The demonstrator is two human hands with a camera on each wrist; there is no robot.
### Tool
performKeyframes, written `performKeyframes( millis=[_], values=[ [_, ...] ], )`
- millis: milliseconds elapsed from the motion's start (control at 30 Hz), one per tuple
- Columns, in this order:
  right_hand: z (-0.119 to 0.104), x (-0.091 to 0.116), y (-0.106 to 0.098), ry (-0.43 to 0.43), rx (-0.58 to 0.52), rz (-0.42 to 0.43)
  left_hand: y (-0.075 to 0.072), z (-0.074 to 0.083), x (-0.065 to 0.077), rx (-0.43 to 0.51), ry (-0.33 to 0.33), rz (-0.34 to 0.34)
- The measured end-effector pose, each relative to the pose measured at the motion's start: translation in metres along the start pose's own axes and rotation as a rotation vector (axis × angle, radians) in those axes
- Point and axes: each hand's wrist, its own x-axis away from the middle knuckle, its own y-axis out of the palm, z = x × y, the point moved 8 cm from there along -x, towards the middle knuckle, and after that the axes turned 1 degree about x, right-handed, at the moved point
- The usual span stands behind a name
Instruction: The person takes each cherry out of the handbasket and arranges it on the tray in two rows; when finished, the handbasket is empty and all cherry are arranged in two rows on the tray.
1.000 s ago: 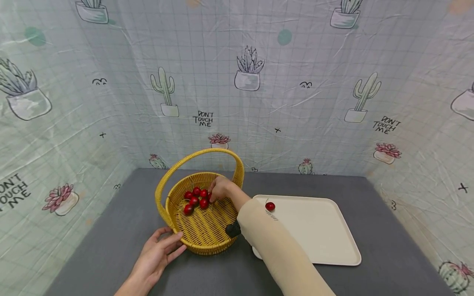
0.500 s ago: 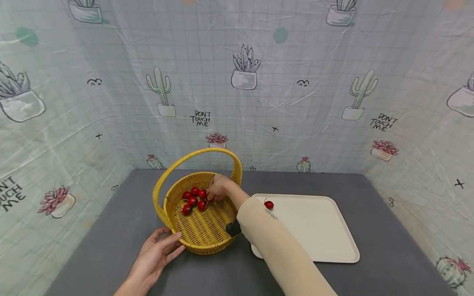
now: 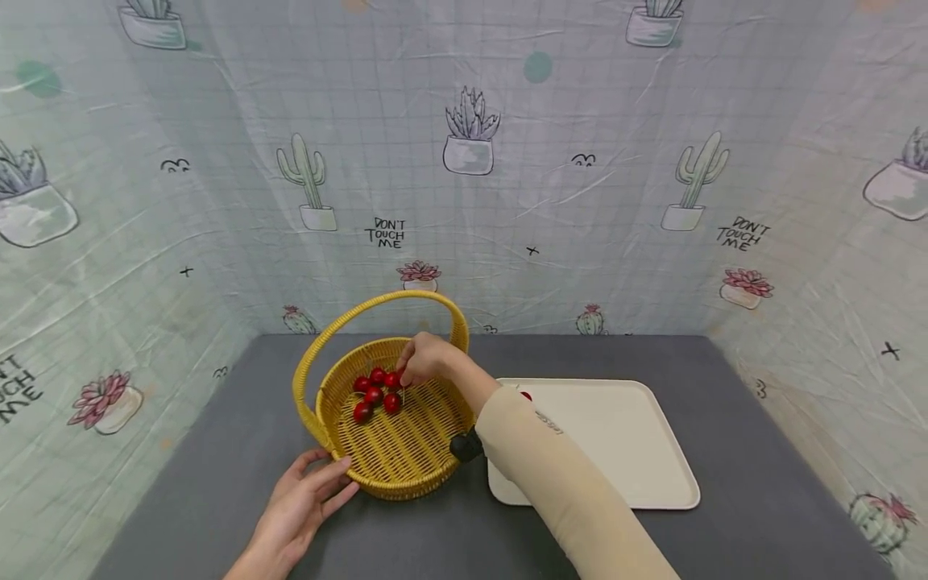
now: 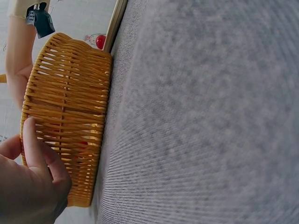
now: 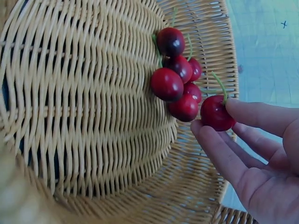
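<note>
My right hand reaches down into a yellow wicker basket. Its thumb and fingertips pinch a dark red cherry with a green stem, held close beside a cluster of several cherries on the basket floor. At the basket's near left side, my left hand touches the rim and outer wall with fairly straight fingers. Part of another cherry shows on the cream tray; the right sleeve covers the rest of it in the head view.
The basket's tall arched handle rises beside the right hand. The tray lies just right of the basket on the grey tabletop. A patterned curtain encloses the back and sides.
My right hand has risen slightly within the basket. The right sleeve now covers more of the tray's cherry. My left hand stays at the rim, while the whole view has shifted a little.
</note>
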Motion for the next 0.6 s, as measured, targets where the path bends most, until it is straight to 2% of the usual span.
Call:
performKeyframes(
  millis=[300,600],
  values=[
    [-0.005,0.01,-0.002,-0.052,0.052,-0.01,-0.003,-0.002,0.0,0.006,-0.017,0.006],
    [-0.014,0.029,-0.008,-0.165,0.118,-0.025,0.0,-0.002,-0.003,0.023,-0.021,-0.006]
  ],
)
